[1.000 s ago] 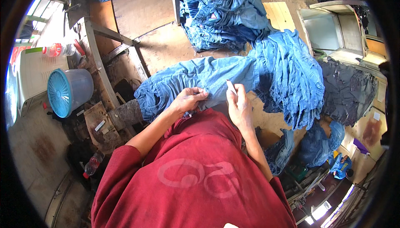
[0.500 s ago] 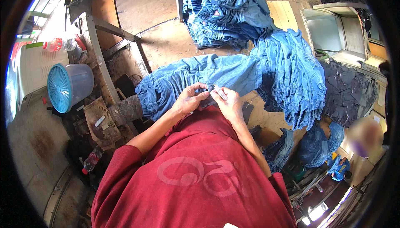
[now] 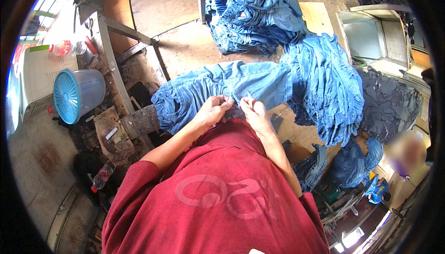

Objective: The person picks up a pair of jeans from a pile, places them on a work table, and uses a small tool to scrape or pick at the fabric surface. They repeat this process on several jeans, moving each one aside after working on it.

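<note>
Blue denim trousers point(image 3: 208, 80) lie stretched across in front of me, over a narrow board point(image 3: 141, 122) whose end shows at the left. My left hand point(image 3: 215, 109) is closed, pinching a small edge of the denim between thumb and fingers. Close beside it, my right hand point(image 3: 255, 115) is closed around a small, thin pale tool, of which little more than the tip shows; its exact kind is unclear. A narrow bit of denim shows between the two hands.
A tall heap of denim garments point(image 3: 255, 15) stands at the back, with another denim pile point(image 3: 324, 87) at the right. Dark garments point(image 3: 387, 103) lie farther right. At the left are a blue-lidded tub point(image 3: 67, 97), a wooden frame point(image 3: 111, 59) and a bottle point(image 3: 103, 176).
My right hand has turned and moved slightly, so less of the pale tool shows and its tip points upward. My left hand has shifted a little and still pinches the denim.
</note>
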`<action>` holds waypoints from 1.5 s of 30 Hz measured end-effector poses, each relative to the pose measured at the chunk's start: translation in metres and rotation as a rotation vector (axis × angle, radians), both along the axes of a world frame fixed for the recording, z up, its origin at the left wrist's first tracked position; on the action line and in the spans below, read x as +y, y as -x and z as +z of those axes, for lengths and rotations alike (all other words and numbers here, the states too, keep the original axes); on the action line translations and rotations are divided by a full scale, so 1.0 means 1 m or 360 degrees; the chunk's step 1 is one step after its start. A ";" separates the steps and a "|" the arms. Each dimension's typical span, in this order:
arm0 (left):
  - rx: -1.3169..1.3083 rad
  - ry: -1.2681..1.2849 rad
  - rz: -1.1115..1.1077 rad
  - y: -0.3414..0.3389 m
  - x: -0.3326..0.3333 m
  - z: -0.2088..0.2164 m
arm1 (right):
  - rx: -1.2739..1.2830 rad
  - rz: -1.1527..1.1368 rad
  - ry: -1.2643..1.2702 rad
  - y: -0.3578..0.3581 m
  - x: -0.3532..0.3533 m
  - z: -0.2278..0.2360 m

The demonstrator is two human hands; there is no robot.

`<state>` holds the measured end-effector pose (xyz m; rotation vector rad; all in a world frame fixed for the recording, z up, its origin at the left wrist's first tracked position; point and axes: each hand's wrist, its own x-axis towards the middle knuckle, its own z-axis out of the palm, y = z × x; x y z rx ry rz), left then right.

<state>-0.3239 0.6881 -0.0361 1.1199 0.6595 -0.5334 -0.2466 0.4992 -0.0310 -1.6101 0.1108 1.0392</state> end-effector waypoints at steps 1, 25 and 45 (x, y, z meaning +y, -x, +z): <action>0.0003 0.0078 0.0032 0.000 0.001 0.000 | 0.0215 -0.0058 0.0126 -0.001 -0.002 0.003; 0.0100 0.0628 0.0173 0.013 0.008 -0.022 | 0.0525 -0.0269 -0.0158 0.000 -0.011 0.002; 0.0020 0.0583 -0.0442 -0.017 0.056 0.000 | -0.1623 0.0729 0.1065 -0.034 0.012 0.050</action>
